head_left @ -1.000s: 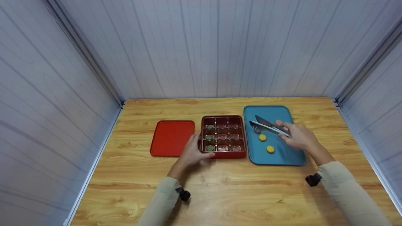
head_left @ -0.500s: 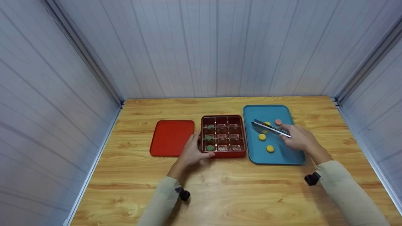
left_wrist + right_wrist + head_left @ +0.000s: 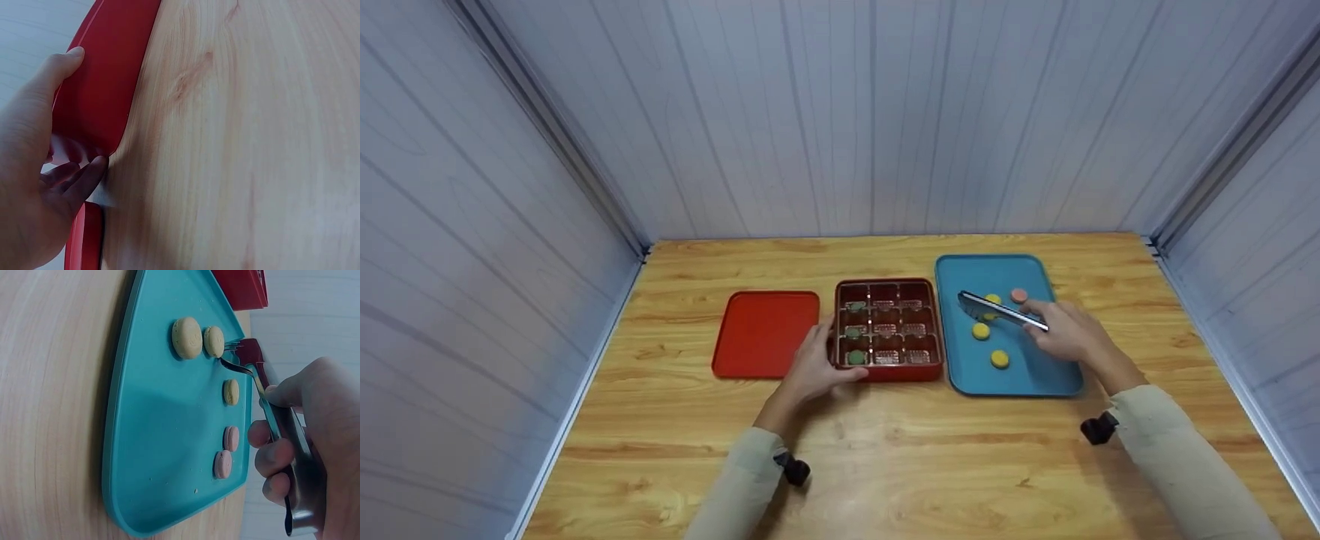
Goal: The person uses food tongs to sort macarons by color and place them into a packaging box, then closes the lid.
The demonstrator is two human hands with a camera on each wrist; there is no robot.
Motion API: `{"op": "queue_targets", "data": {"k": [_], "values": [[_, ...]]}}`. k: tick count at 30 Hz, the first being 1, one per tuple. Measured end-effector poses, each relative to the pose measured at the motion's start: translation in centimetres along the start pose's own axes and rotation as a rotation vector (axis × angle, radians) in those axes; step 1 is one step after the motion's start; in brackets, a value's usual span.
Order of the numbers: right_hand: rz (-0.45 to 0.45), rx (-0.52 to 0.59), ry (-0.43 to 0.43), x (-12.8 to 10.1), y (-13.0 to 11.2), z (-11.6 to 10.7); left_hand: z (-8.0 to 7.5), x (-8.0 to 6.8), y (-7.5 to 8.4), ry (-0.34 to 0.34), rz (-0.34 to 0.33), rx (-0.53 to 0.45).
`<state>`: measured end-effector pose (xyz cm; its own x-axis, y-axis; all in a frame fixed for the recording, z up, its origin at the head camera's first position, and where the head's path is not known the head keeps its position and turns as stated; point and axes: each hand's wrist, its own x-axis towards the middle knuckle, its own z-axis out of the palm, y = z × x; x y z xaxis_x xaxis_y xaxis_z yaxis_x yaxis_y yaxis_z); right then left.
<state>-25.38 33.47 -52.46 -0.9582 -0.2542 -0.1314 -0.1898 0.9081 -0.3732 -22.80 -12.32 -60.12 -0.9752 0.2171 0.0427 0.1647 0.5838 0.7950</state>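
In the head view, a dark red box [image 3: 889,373] with a clear compartment insert stands mid-table. Green macarons [image 3: 856,358] occupy its left column. My left hand [image 3: 811,369] grips the box's near left corner, thumb on the front wall and fingers along the left side. My right hand [image 3: 1069,331] holds metal tongs [image 3: 1011,311] over a blue tray [image 3: 1035,384]. Seen from the right wrist, the tong tips sit right beside a yellow macaron [image 3: 214,341]. Another yellow macaron [image 3: 187,338] lies close by; a third yellow macaron [image 3: 231,392] and two pink macarons [image 3: 223,464] lie along the tray.
A flat red lid [image 3: 769,334] lies left of the box on the wooden table [image 3: 915,465]. The tray stands just right of the box. Pale panel walls [image 3: 840,120] rise behind and at both sides.
The tongs' arms, spread wide a second ago, have drawn together, and their tips have moved slightly over the tray near the yellow macarons. My left hand keeps its place on the box.
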Motion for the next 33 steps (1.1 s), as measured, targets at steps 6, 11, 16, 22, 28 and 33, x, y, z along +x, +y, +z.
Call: {"op": "queue_targets", "data": {"k": [6,11,16,22,28,33], "values": [[0.012,-0.015,0.003,0.0,-0.2,-0.2,-0.1,0.1,0.3,-0.022,-0.002,0.005],[-0.001,-0.006,0.012,0.1,-0.4,-0.9,-0.1,0.1,0.4,-0.021,-0.009,0.017],[-0.034,0.004,0.044,0.2,-0.7,-1.8,0.5,0.6,-1.1,-0.005,0.012,0.004],[-0.037,0.013,0.047,0.4,-1.1,-1.9,0.5,0.6,-1.4,0.007,0.030,-0.001],[-0.045,0.026,0.039,0.9,-1.9,-2.0,0.7,0.8,-2.1,0.015,0.038,-0.003],[-0.075,0.025,0.043,1.1,-2.7,-2.3,0.4,0.4,-1.3,0.003,0.025,-0.004]]}}
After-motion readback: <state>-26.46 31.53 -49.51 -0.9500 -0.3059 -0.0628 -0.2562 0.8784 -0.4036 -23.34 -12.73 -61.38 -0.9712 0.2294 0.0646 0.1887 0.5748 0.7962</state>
